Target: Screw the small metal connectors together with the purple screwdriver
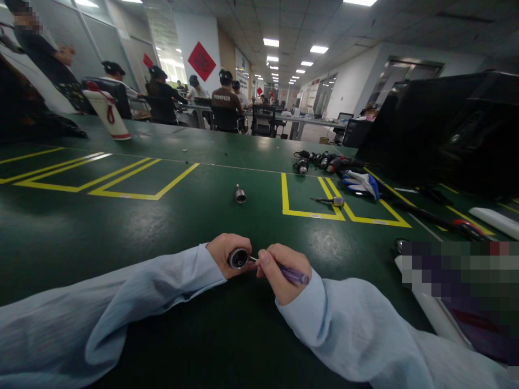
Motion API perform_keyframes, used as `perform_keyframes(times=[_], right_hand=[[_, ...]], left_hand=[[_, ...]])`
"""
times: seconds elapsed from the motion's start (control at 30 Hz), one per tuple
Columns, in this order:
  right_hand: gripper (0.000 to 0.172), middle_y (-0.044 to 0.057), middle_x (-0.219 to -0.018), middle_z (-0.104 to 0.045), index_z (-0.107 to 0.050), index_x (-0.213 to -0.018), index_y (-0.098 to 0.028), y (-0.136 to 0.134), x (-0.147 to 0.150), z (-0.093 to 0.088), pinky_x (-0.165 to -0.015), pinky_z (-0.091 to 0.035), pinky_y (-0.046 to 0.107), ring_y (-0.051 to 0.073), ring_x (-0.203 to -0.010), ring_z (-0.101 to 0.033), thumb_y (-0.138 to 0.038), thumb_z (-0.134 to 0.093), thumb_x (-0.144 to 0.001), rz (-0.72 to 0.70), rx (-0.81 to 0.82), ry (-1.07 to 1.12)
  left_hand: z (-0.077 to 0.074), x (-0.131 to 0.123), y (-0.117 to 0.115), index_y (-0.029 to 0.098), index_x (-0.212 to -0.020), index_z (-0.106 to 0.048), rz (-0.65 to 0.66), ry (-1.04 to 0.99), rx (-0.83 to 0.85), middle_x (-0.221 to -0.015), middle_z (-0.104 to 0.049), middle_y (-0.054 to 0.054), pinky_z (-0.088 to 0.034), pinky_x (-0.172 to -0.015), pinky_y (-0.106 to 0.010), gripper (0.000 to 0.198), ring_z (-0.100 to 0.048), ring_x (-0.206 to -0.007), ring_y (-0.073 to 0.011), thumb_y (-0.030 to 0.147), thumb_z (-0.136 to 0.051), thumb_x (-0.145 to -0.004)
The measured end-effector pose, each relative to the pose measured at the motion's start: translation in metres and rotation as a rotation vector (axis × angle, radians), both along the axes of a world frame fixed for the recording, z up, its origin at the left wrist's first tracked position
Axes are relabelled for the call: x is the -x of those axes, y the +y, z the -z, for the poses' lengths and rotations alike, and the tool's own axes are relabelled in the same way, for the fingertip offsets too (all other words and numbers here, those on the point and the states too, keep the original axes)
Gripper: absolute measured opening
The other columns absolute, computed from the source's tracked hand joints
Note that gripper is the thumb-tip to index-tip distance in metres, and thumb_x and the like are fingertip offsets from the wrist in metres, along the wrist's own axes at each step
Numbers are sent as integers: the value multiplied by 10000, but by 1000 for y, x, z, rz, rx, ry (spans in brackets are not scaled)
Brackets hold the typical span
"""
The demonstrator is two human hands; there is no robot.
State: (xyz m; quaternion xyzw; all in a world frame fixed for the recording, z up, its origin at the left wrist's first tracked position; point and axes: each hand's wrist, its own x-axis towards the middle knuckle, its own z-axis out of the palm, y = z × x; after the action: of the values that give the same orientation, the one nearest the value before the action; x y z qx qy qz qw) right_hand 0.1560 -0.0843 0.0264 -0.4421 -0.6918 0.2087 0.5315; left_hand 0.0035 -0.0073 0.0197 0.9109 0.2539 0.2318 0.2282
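My left hand (221, 253) is wrapped round a short metal cylinder (238, 259), whose round open end with a dark inside faces me. In my right hand (284, 262) is a screwdriver (295, 275) with a clear purple handle. Its shaft points left and meets the cylinder's right side; whether the tip touches or enters it, I cannot tell. Beyond my hands a small metal cup-shaped part with a thin stem (240, 194) lies on the green table (162, 237). Farther right lies a thin-shafted tool with a thick metallic end (336, 202).
Yellow tape outlines (312, 215) mark the table. Black cables with metal parts (304, 165) and a blue-and-white glove (362, 183) lie at the back right. A white paper cup (109, 116) stands back left. A large dark object (438, 119) rises at right. Several people sit beyond.
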Motion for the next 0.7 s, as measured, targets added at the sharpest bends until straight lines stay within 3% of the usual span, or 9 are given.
perform_keyframes(times=[0.2,0.4,0.6,0.7], right_hand=[[272,4,-543,-559,-536,-574,-163,1,4,3,-452,-400,218,89,-469,-494,-332,-487,-781,-153,170,265],[260,-1,-525,-579,-539,-591,-165,0,2,-1,-427,-395,210,83,-441,-490,-350,-515,-772,-134,276,459],[191,16,-581,-587,-574,-634,-166,-2,-1,-1,-473,-402,234,103,-501,-518,-250,-495,-785,-177,58,387],[119,22,-662,-580,-585,-721,-183,-2,-2,0,-505,-408,256,116,-549,-526,-225,-491,-782,-127,-78,331]], left_hand=[[0,1,-3,140,-604,-455,11,-129,189,-522,-439,47,-326,-423,-160,200,-396,-461,-55,302,-559,-656],[0,0,-5,138,-615,-456,-3,-202,301,-542,-466,39,-337,-412,-155,217,-427,-472,-58,296,-602,-645],[-2,0,-4,142,-604,-442,-2,-223,290,-536,-435,49,-343,-433,-168,209,-399,-467,-54,283,-585,-661],[-3,1,-2,144,-604,-443,-16,-245,292,-543,-435,44,-347,-444,-180,233,-403,-479,-61,321,-577,-675]])
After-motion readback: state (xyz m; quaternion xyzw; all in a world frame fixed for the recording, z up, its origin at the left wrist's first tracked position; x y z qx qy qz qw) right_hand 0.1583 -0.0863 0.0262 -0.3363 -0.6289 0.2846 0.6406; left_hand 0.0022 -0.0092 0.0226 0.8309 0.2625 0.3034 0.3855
